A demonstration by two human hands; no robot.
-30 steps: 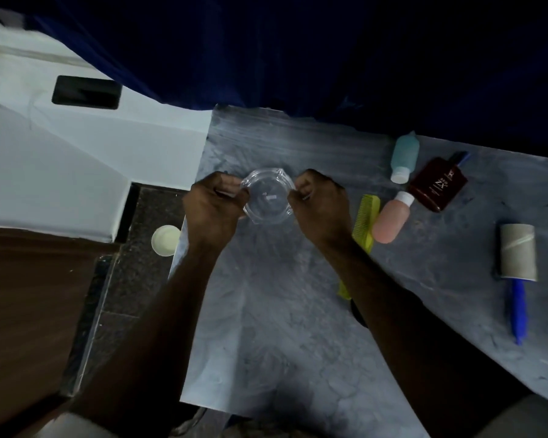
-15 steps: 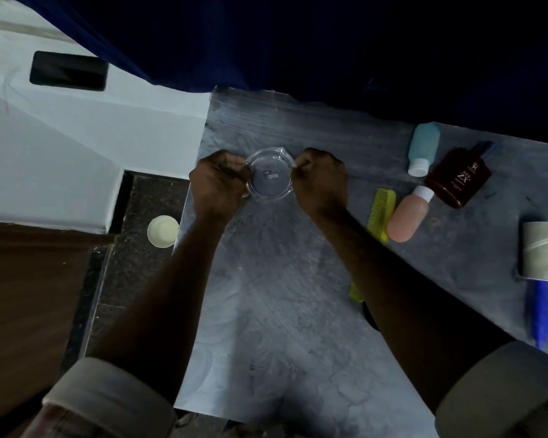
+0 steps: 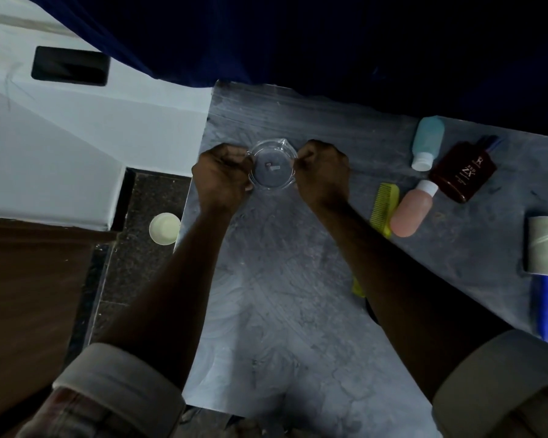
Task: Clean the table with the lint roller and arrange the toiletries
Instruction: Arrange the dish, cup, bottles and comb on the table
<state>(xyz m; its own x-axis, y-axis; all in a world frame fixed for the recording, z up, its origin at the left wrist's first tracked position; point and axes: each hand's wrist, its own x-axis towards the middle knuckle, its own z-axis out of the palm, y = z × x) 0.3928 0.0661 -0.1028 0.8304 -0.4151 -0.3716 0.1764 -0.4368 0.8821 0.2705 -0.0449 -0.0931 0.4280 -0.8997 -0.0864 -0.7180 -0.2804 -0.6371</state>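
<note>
A clear plastic container (image 3: 272, 168) sits low over the far left of the grey table (image 3: 276, 295). My left hand (image 3: 223, 175) grips its left rim and my right hand (image 3: 323, 172) grips its right rim. To the right lie a yellow-green comb (image 3: 382, 207), a pink bottle (image 3: 412, 210), a teal bottle (image 3: 427, 141) and a dark red perfume bottle (image 3: 463, 174). The lint roller (image 3: 545, 248) with its blue handle lies at the right edge. My right forearm covers part of the comb.
A pale cup (image 3: 164, 228) stands on the dark floor left of the table. A white bed edge with a black phone (image 3: 71, 66) is at the far left. A dark blue curtain (image 3: 298, 36) hangs behind the table.
Both hands have carried the clear container farther away and lower toward the table surface. The grip on its two rims is unchanged.
</note>
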